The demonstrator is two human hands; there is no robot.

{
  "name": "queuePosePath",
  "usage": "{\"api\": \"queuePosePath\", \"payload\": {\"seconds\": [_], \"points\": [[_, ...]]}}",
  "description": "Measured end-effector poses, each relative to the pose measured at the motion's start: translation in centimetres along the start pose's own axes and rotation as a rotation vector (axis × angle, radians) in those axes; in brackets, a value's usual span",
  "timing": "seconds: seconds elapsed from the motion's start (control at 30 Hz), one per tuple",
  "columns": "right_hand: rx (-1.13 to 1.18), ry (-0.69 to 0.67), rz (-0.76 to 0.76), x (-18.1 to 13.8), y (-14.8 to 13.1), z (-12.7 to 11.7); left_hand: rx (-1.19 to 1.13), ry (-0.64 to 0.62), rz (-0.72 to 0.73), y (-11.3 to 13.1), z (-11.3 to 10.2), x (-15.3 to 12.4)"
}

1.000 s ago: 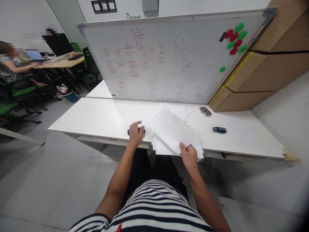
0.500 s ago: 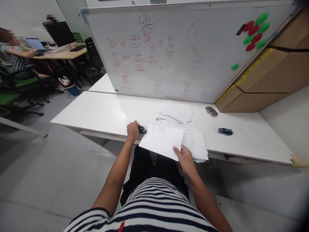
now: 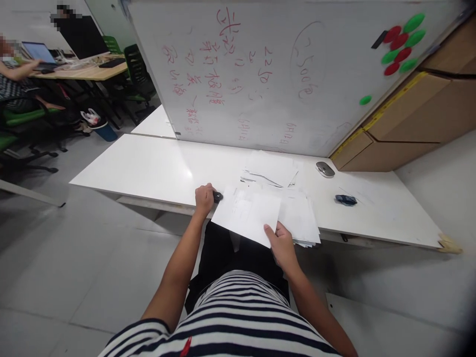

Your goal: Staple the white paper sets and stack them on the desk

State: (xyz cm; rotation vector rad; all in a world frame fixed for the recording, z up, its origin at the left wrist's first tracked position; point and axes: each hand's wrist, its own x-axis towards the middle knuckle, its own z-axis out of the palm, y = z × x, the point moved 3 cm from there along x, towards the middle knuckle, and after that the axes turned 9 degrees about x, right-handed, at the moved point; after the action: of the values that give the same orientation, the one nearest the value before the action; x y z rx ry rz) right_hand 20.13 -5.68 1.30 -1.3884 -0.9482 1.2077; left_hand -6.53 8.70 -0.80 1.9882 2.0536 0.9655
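My right hand (image 3: 281,243) pinches the near corner of a white sheet of paper (image 3: 247,213) and holds it over the front edge of the white table (image 3: 148,171). Under and beside it lies a stack of white papers (image 3: 299,215), with another loose pile (image 3: 271,168) further back. My left hand (image 3: 204,198) is closed around a small black object (image 3: 217,197) on the table, just left of the held sheet.
A whiteboard (image 3: 260,74) with red writing and red and green magnets leans at the table's back. A grey mouse (image 3: 325,169) and a small dark object (image 3: 345,200) lie to the right. Cardboard boxes (image 3: 416,114) stand at right. A person sits at a far-left desk.
My right hand has pulled one sheet off the stack toward me and to the left. My left hand has closed over the black object.
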Motion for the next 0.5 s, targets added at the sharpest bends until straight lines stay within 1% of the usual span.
{"api": "queuePosePath", "payload": {"seconds": [0.07,0.13,0.27,0.4,0.5], "points": [[-0.092,-0.007,0.0,-0.2,0.0,0.5,0.01,-0.021,-0.007,0.0,0.0,0.0],[-0.128,-0.013,-0.005,-0.4,-0.1,0.9,0.009,-0.032,-0.002,0.2,-0.2,0.0],[-0.071,-0.002,-0.028,-0.9,-0.6,1.0,-0.003,-0.032,0.018,0.6,-0.6,-0.1],[0.026,-0.025,0.057,-1.3,-0.9,0.8,0.033,-0.06,0.044,1.0,-0.6,-0.2],[0.074,-0.021,0.08,-1.4,-1.1,0.9,0.067,-0.074,0.048,1.2,-0.5,-0.3]]}}
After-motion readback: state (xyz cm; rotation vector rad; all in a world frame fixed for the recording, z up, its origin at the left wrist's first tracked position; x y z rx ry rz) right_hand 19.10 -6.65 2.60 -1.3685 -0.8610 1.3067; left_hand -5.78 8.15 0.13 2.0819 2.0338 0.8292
